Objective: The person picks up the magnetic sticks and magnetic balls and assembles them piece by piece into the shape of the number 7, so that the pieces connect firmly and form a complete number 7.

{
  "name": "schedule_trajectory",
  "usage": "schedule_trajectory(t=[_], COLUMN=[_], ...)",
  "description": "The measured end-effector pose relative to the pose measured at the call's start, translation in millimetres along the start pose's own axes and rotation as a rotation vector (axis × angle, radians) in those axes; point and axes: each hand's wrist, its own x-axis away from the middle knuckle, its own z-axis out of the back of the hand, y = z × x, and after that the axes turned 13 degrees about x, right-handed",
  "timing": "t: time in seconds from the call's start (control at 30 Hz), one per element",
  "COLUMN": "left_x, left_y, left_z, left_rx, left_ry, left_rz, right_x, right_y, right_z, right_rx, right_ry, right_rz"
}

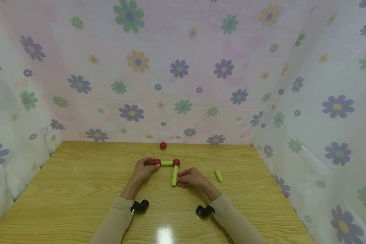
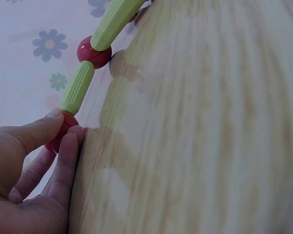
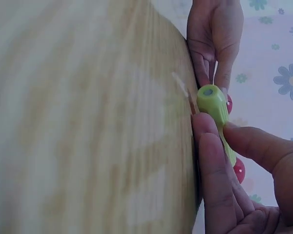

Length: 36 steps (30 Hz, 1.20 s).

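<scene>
The left hand [image 1: 143, 169] clamps the red end ball [image 1: 157, 162] left of the red corner ball [image 1: 176, 162], probably to steady that side. The right hand [image 1: 194, 178] pinches the lime near rod [image 1: 175, 176] on the corner ball's near side, perhaps keeping it aligned. A spare rod [image 1: 218, 176] lies right of the corner ball. The end ball is partly covered; the near rod's seating is unclear.

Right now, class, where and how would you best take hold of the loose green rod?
Probably pinch the loose green rod across its middle, coming from above with the right hand, the nearer one: it is slim, lies flat on the table and touches nothing else.
</scene>
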Motion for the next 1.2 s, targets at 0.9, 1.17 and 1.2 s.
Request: schedule_trajectory(t=[0.9, 1.17, 1.2], left_x=[-2.3, -2.9, -2.6], left_y=[-4.1, -4.0, -3.8], left_z=[1.7, 1.9, 1.8], left_rx=[-0.005, 0.010, 0.012], left_ry=[0.013, 0.001, 0.003], left_rz=[-0.010, -0.015, -0.011], right_x=[39.3, 45.8, 46.4], right_y=[24.1, 32.0, 33.0], right_z=[57.8, 92.1, 95.2], right_rx=[0.100, 0.114, 0.122], right_ry=[0.162, 0.273, 0.293], right_rz=[0.164, 0.161, 0.156])
